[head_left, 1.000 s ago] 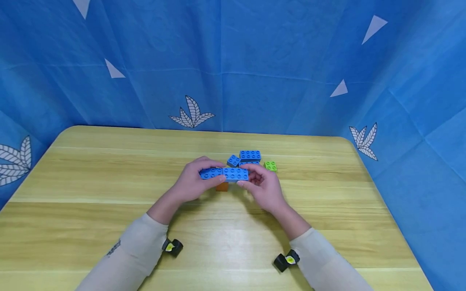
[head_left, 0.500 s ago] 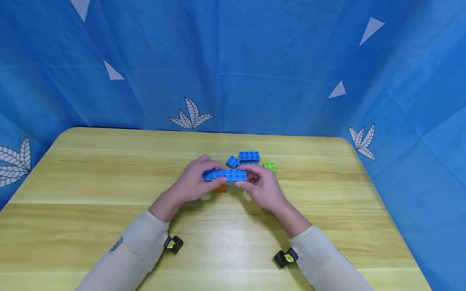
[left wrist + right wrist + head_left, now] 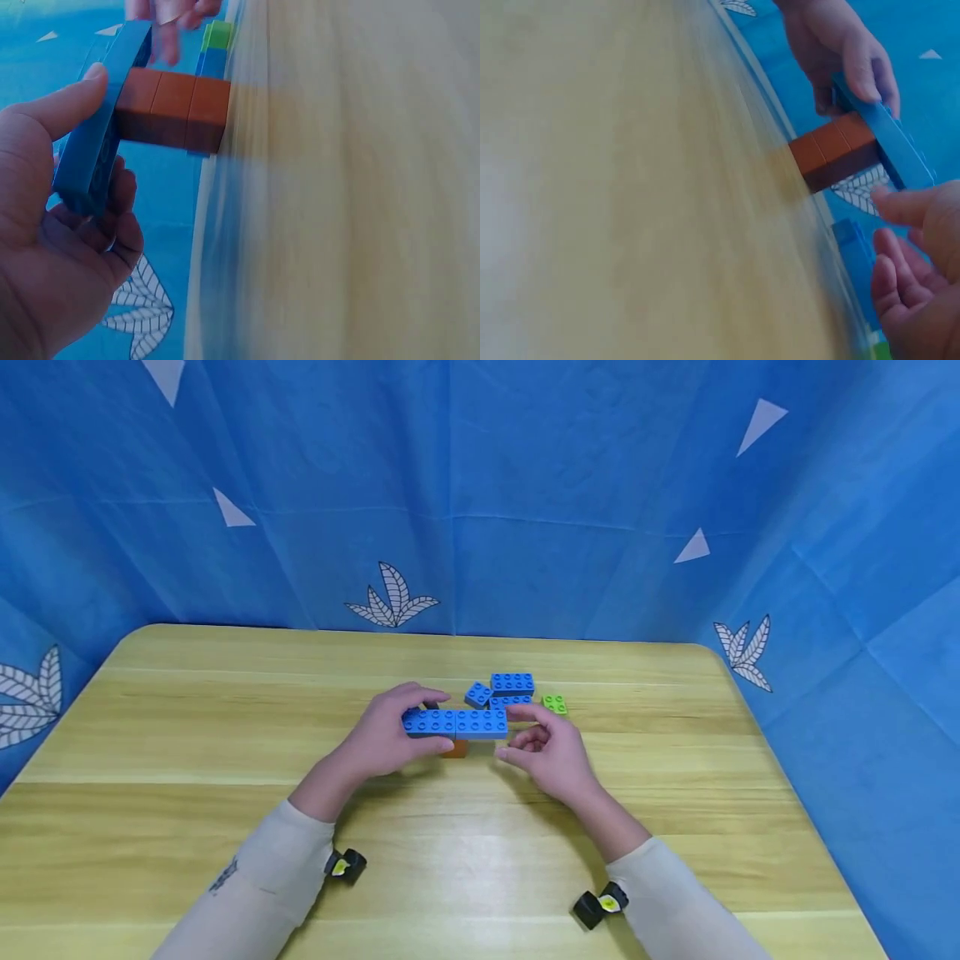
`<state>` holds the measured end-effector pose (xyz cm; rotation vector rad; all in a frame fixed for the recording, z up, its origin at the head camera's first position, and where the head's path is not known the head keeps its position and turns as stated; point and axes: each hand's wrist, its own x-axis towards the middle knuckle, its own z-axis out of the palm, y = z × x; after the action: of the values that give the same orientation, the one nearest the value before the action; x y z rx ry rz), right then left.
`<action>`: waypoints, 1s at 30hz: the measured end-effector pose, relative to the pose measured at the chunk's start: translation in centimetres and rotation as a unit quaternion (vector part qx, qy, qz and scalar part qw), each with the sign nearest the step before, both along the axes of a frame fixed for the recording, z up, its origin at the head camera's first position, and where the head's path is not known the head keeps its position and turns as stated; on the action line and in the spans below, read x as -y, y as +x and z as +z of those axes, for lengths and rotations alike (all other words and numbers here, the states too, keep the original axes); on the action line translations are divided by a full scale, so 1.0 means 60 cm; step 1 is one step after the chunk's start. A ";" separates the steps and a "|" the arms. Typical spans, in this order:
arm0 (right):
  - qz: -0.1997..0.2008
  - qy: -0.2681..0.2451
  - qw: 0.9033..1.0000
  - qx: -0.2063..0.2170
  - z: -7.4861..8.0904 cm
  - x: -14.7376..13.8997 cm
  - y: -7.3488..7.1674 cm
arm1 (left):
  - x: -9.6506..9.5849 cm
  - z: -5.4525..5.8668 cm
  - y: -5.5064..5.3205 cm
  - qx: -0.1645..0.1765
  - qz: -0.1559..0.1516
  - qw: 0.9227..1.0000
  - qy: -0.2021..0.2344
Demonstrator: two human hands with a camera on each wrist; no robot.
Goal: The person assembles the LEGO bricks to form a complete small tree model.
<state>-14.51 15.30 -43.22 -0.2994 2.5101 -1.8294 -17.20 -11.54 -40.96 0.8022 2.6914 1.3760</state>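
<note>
The left hand (image 3: 382,739) alone pinches the long blue brick bar (image 3: 455,723) atop the orange brick stack (image 3: 174,109) on the table (image 3: 225,710); the right hand (image 3: 551,752), fingers loosely spread, touches nothing, so the narrow stack may topple

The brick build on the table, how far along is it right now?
Done: a long blue row sits on a stack of orange bricks standing on the table. In hand: the left hand grips the row's end; the right hand is open beside it. Left: loose blue bricks and a green brick lie behind, unattached.
</note>
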 end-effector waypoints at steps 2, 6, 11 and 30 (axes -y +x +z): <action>-0.022 0.009 1.000 0.014 -0.005 -0.011 0.002 | 0.010 0.001 0.002 0.004 0.012 1.000 0.005; -0.068 0.040 0.997 0.019 -0.012 -0.030 0.003 | 0.029 0.002 0.007 0.011 0.033 0.999 0.024; -0.104 0.082 0.991 0.003 -0.022 -0.041 -0.009 | 0.043 -0.001 0.009 0.022 0.038 0.998 0.052; -0.109 0.188 0.976 -0.025 -0.031 -0.021 -0.062 | 0.033 -0.007 0.009 0.024 0.028 0.997 0.070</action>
<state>-18.20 16.58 -45.06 -0.0598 2.9512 -1.3668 -16.65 -13.53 -41.41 0.6971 2.6244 1.5887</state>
